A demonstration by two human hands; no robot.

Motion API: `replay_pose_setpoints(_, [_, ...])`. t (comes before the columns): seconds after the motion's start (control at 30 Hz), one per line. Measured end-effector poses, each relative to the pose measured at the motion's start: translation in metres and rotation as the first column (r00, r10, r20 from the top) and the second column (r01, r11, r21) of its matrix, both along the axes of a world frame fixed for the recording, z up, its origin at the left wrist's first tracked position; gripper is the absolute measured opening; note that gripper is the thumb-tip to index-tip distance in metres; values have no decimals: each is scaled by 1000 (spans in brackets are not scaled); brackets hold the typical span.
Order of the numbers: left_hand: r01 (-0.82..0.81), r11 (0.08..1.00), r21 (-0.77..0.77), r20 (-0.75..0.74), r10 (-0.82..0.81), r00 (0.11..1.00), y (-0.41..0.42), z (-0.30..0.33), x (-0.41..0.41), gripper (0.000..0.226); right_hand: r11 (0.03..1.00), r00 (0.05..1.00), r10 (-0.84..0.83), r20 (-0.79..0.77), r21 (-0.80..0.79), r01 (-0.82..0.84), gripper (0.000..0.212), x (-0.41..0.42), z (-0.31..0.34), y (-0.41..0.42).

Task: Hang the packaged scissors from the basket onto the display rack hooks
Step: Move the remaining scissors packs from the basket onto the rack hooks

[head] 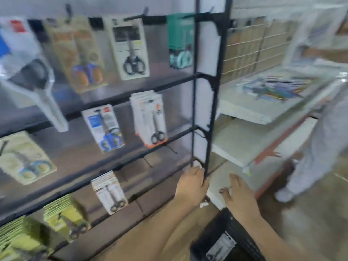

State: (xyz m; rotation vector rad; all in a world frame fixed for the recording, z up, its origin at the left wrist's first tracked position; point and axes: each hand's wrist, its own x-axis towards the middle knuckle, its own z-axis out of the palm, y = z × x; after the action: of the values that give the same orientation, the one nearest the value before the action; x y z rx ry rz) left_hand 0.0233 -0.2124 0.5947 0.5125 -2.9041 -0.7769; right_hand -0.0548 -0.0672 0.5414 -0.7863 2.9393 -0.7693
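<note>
head view, blurred by motion. left hand [191,185] low at the right end of the black display rack [211,102], fingers curled round its near upright post. right hand [240,196] just right of it, fingers straight and spread, holding nothing; dark ring on one finger. black basket [237,232] near, below the right forearm, one packaged scissors [220,246] lying inside. more scissor packs hang on the rack's hooks to the left. far right, a person in pale clothes [320,132] beside white shelves [250,110].
</note>
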Motion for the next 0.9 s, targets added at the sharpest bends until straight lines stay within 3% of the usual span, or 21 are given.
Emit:
replay_pose_setpoints(0.13, [74, 991, 113, 73, -82, 994, 66, -44, -35, 41, 991, 973, -134, 188, -4, 137, 46, 2, -35, 85])
replay_pose_setpoints(0.3, [93, 975, 204, 241, -142, 960, 137, -110, -58, 35, 938, 811, -340, 476, 107, 330, 50, 8, -87, 191])
replay_pose_setpoints(0.4, [85, 975, 205, 351, -154, 924, 159, -140, -56, 34, 895, 741, -430, 515, 140, 423, 49, 8, -112, 226])
replay_pose_setpoints(0.53, [219, 961, 167, 504, -274, 819, 181, -193, -53, 40, 844, 647, -513, 564, 194, 500, 48, 21, -166, 261])
replay_pose_setpoints(0.7, [315, 931, 183, 588, -360, 724, 185, -271, -46, 43, 780, 562, -588, 582, 227, 583, 36, 52, -233, 271])
replay_pose_setpoints(0.8, [361, 915, 183, 603, -394, 694, 180, -331, -38, 30, 736, 515, -613, 599, 197, 647, 20, 73, -280, 263])
replay_pose_setpoints(0.9, [398, 900, 179, 637, -415, 650, 172, -393, -25, 23, 698, 455, -636, 623, 212, 684, 23, 95, -334, 247])
